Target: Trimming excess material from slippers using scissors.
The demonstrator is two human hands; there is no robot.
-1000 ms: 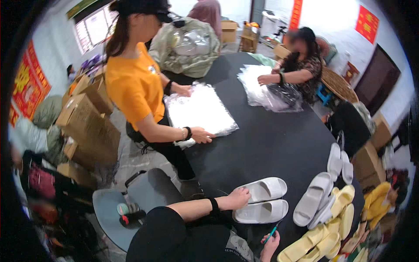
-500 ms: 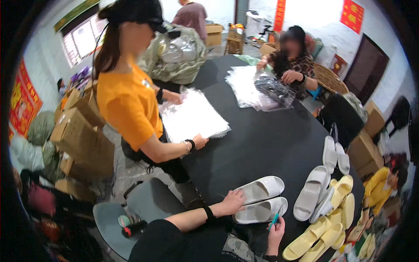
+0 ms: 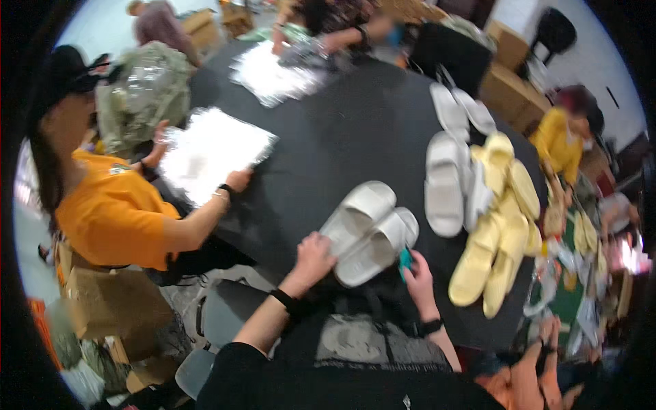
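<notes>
Black round tabletop [image 3: 342, 130] is carrying a pair of white foam slides [image 3: 369, 232]; left hand [image 3: 316, 251] is pressing flat on their heel end, steadying them, while right hand [image 3: 415, 272], just beside, is pinching a small teal tool [image 3: 405, 261].

Stacked flat clear plastic bags [image 3: 212, 152] at the black table's left edge, a second glossy heap of such bags [image 3: 273, 74] at its far side, a bulging clear sack [image 3: 145, 92] beyond, brown cardboard boxes [image 3: 511, 87] far right and another [image 3: 109, 301] lower left.
</notes>
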